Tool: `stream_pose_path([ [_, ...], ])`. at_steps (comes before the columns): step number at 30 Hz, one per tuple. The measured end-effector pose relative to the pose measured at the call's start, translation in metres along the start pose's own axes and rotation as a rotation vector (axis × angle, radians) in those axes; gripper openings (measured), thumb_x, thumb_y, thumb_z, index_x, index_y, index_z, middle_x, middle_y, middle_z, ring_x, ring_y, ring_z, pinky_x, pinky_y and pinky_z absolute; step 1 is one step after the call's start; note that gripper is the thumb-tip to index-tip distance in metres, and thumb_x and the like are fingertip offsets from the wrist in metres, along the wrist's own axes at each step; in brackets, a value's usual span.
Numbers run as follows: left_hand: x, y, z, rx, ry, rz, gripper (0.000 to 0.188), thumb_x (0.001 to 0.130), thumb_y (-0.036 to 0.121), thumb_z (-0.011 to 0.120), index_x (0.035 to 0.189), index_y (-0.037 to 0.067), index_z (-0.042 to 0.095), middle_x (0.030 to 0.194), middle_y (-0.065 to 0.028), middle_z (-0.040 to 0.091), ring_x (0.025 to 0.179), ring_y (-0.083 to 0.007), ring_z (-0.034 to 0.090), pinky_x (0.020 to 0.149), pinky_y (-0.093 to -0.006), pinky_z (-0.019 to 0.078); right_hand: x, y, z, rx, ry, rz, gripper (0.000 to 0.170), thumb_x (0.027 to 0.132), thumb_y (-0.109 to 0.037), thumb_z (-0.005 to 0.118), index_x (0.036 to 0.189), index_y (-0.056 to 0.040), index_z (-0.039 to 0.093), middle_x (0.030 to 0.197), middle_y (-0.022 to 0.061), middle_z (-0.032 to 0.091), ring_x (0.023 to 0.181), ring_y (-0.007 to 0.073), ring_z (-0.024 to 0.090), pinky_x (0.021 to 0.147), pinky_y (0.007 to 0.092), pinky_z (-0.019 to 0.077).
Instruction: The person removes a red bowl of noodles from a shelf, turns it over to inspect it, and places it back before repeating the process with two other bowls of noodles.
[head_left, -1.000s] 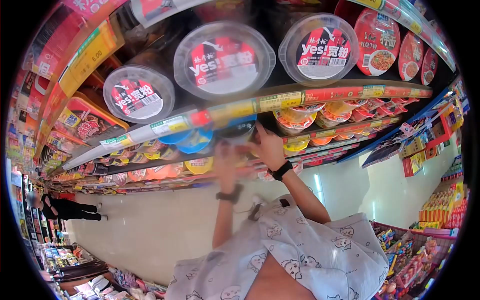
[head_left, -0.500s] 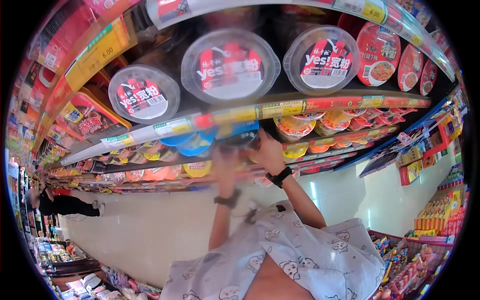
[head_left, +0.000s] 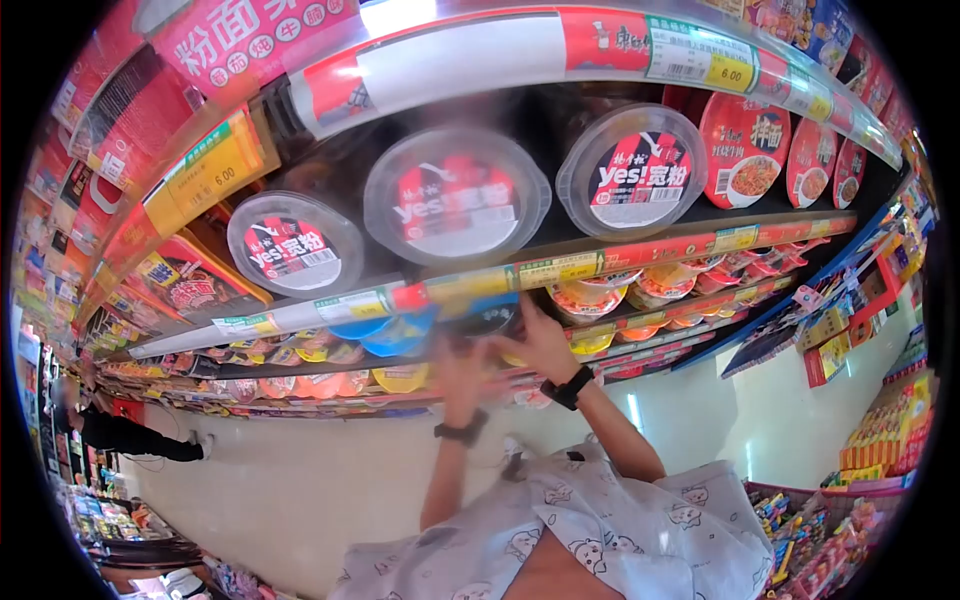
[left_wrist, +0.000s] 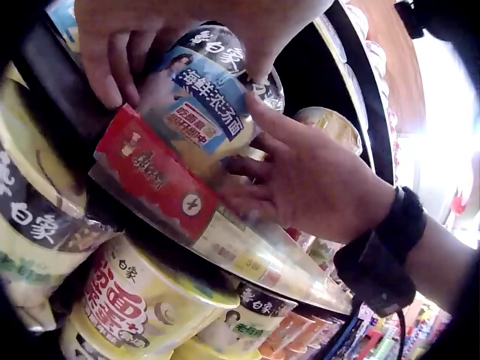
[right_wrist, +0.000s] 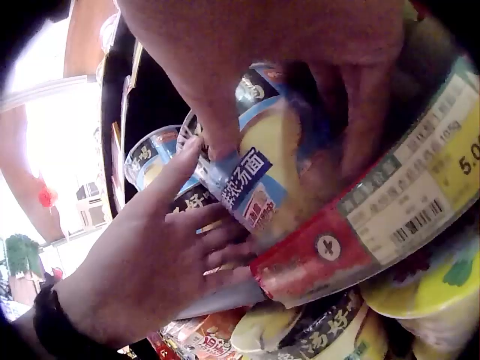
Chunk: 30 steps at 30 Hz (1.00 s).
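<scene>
Fingers of the left hand [right_wrist: 142, 240] are bent round one side of a blue-labelled noodle cup [left_wrist: 199, 112]; those of the right hand [left_wrist: 311, 184] are bent round the other side — both parted about as wide as the cup body, thumbs laid against it. The left hand is blurred in the head view. The cup is held just behind a red strip [left_wrist: 157, 172] on the shelf rail [left_wrist: 247, 255]; base hidden, so whether it is lifted cannot be told. Step in hand, as judged: cup being shifted or straightened at the shelf front — taking out or putting in, unclear. For the next move, even pressure from both sides and clearance over the strip would be called for. A similar cup [right_wrist: 152, 155] is seen near it, a yellow noodle tub [left_wrist: 139, 300] below, clear-lidded bowls [head_left: 455, 195] on the upper shelf [head_left: 680, 247].
</scene>
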<state>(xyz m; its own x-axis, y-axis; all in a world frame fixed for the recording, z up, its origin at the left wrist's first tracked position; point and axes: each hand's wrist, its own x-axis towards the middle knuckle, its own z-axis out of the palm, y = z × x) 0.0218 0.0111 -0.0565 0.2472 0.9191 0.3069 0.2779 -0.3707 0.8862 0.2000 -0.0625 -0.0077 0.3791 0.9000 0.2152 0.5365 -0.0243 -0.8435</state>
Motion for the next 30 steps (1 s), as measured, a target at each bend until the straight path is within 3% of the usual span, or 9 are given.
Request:
stream_pose_path([
  [3,-0.007,0.004,0.006,0.077,0.026,-0.007,0.067,0.099,0.020,0.078,0.152,-0.006,0.047,0.127,-0.0153,0.062,0.112,-0.0220,0.061,0.102,-0.0365,0.0491,-0.023,0.004,0.000,-0.118,0.041,-0.196,0.088,0.095,-0.044,0.073,0.165,-0.0073,0.034,0.147,0.0229,0.059,0.133,0.0389,0.060,0.110,0.0496,0.0486],
  [5,-0.030,0.013,0.004,-0.138,0.089,-0.046,0.065,0.101,0.022,0.075,0.153,-0.003,0.047,0.136,-0.0161,0.062,0.124,-0.0235,0.058,0.111,-0.0396,0.0438,-0.054,0.040,0.010,-0.440,0.043,-0.342,0.073,0.099,-0.038,0.069,0.161,-0.0108,0.043,0.155,0.0189,0.053,0.140,0.0369,0.055,0.116,0.0498,0.0444],
  [6,-0.035,0.018,-0.003,-0.037,0.093,0.052,0.061,0.102,0.019,0.072,0.153,-0.003,0.047,0.137,-0.0138,0.062,0.127,-0.0235,0.057,0.112,-0.0398,0.0426,-0.070,0.027,-0.008,-0.326,-0.015,-0.312,0.065,0.100,-0.036,0.068,0.157,-0.0120,0.049,0.154,0.0178,0.055,0.138,0.0371,0.056,0.115,0.0505,0.0451],
  [8,-0.061,0.034,0.003,-0.194,0.171,-0.064,0.047,0.103,0.010,0.066,0.148,0.001,0.053,0.127,-0.0107,0.065,0.122,-0.0221,0.058,0.110,-0.0370,0.0426,-0.105,0.025,-0.037,-0.207,-0.083,-0.291,0.050,0.101,-0.030,0.065,0.147,-0.0130,0.060,0.149,0.0156,0.060,0.134,0.0370,0.060,0.112,0.0503,0.0472],
  [12,-0.107,0.036,0.014,-0.167,0.023,-0.101,0.024,0.103,0.002,0.060,0.127,0.002,0.063,0.119,-0.0066,0.066,0.115,-0.0180,0.061,0.103,-0.0336,0.0469,-0.160,0.027,-0.120,0.053,-0.273,-0.121,0.034,0.101,-0.029,0.065,0.130,-0.0109,0.071,0.133,0.0169,0.070,0.120,0.0378,0.067,0.103,0.0474,0.0524],
  [14,-0.127,0.057,0.035,-0.277,-0.074,-0.235,0.018,0.102,0.001,0.059,0.119,0.002,0.067,0.112,-0.0052,0.068,0.106,-0.0158,0.065,0.097,-0.0315,0.0510,-0.185,0.048,-0.151,-0.019,-0.227,-0.081,0.032,0.102,-0.028,0.065,0.128,-0.0103,0.071,0.127,0.0168,0.072,0.113,0.0374,0.070,0.098,0.0463,0.0549],
  [20,-0.151,0.081,0.131,-0.154,-0.449,-0.028,0.018,0.102,0.006,0.066,0.119,0.002,0.068,0.107,-0.0061,0.071,0.099,-0.0135,0.068,0.092,-0.0281,0.0554,-0.259,0.128,-0.212,-0.052,-0.002,0.085,0.028,0.098,-0.018,0.069,0.123,-0.0078,0.072,0.114,0.0127,0.076,0.092,0.0282,0.075,0.081,0.0393,0.0597],
  [24,-0.170,0.141,0.212,-0.279,-0.625,-0.191,0.019,0.101,0.007,0.069,0.119,0.002,0.068,0.104,-0.0033,0.072,0.096,-0.0121,0.069,0.084,-0.0277,0.0557,-0.295,0.145,-0.252,-0.128,0.162,0.124,0.026,0.098,-0.018,0.070,0.121,-0.0069,0.073,0.112,0.0125,0.076,0.091,0.0289,0.074,0.082,0.0394,0.0596],
  [30,-0.221,0.177,0.335,-0.235,-0.874,0.122,0.020,0.099,0.007,0.070,0.118,0.003,0.070,0.099,-0.0032,0.073,0.090,-0.0111,0.068,0.081,-0.0283,0.0554,-0.371,0.155,-0.308,-0.034,0.340,0.306,0.026,0.098,-0.015,0.071,0.121,-0.0035,0.074,0.112,0.0118,0.078,0.091,0.0245,0.074,0.082,0.0360,0.0587],
])
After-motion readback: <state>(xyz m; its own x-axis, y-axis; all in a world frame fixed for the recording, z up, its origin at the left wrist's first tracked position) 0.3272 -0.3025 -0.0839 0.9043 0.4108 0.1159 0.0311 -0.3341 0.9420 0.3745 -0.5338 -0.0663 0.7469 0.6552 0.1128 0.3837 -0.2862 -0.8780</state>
